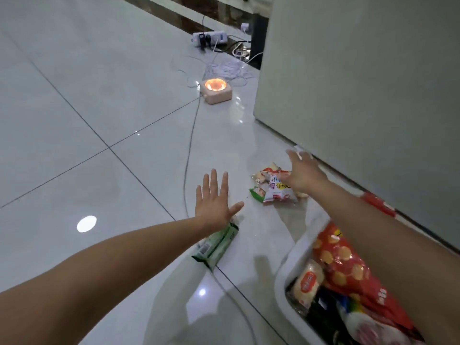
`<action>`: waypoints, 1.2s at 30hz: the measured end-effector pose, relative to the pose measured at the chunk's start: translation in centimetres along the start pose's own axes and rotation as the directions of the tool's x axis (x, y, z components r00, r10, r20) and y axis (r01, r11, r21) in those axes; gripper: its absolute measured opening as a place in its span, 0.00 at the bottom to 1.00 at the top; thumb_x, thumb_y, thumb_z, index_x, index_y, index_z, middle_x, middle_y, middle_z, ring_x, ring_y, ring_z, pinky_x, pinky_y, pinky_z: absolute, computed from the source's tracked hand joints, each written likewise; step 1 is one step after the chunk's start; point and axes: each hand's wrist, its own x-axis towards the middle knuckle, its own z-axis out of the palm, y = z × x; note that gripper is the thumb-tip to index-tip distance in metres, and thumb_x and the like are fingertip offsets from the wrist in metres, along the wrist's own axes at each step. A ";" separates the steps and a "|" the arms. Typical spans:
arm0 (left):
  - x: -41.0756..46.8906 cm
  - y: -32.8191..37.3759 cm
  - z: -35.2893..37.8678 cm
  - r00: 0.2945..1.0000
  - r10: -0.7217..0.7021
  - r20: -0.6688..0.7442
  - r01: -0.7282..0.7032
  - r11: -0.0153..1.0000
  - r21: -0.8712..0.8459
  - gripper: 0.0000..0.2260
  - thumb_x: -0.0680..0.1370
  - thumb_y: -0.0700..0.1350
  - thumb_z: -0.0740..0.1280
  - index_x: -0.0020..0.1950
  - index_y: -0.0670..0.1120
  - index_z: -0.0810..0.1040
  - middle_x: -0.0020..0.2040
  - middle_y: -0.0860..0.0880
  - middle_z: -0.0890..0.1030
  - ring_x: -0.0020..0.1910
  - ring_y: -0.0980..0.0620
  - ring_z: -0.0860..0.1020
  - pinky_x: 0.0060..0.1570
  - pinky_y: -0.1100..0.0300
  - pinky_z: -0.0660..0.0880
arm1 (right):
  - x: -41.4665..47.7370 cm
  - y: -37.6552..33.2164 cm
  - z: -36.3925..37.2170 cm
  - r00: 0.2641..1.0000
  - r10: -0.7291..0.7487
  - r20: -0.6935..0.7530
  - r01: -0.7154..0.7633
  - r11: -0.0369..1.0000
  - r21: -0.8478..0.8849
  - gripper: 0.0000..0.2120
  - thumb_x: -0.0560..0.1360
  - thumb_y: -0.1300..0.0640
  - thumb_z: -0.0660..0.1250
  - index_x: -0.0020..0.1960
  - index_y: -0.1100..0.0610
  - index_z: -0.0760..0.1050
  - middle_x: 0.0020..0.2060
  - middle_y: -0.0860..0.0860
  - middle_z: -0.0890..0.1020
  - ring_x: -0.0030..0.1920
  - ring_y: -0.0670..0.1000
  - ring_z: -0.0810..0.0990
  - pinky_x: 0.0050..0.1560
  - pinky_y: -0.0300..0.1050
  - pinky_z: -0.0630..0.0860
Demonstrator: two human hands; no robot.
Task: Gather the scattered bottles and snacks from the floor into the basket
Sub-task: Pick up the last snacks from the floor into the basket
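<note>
My left hand [214, 202] is spread flat, fingers apart, just above the far end of a green snack pack [216, 246] lying on the tiled floor. My right hand [302, 173] reaches out over a small pile of white, red and green snack packets [270, 188] near the wall, holding nothing. The white basket [282, 275] sits at the lower right under my right forearm. It holds a large red snack bag [344, 265], a small pale packet [308, 282] and other items. A red packet [379, 202] lies by the wall behind my arm.
A grey cable [190, 145] runs across the floor past the green pack. A pink box with a glowing orange top [216, 91] stands further off, with white cords and a power strip [210, 38] behind it. A pale cabinet wall [361, 83] fills the right side.
</note>
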 end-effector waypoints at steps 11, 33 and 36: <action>-1.0 -2.3 6.1 0.973 -0.060 0.222 0.079 0.994 -0.079 0.46 0.73 0.71 0.55 0.75 0.50 0.30 0.74 0.44 0.27 0.73 0.42 0.28 0.71 0.42 0.33 | 2.7 -0.5 8.1 0.971 0.067 0.227 -0.051 0.996 -0.077 0.56 0.65 0.36 0.72 0.72 0.36 0.31 0.71 0.50 0.24 0.73 0.60 0.27 0.62 0.80 0.53; 0.9 -1.3 6.0 0.977 0.169 -0.129 -0.170 0.985 0.005 0.29 0.75 0.60 0.62 0.69 0.44 0.65 0.63 0.44 0.69 0.60 0.45 0.69 0.58 0.54 0.67 | 2.9 0.9 10.3 0.991 0.073 0.108 -0.065 0.995 -0.082 0.48 0.67 0.47 0.73 0.76 0.43 0.44 0.76 0.51 0.48 0.73 0.62 0.51 0.64 0.64 0.67; 1.1 -0.4 5.3 0.984 0.162 -0.072 -0.164 0.986 -0.020 0.23 0.77 0.58 0.63 0.64 0.44 0.66 0.59 0.45 0.71 0.56 0.45 0.70 0.51 0.55 0.67 | 1.8 1.0 9.2 0.997 0.050 0.062 -0.045 0.997 -0.070 0.43 0.67 0.47 0.71 0.74 0.43 0.51 0.74 0.50 0.53 0.72 0.61 0.55 0.61 0.60 0.68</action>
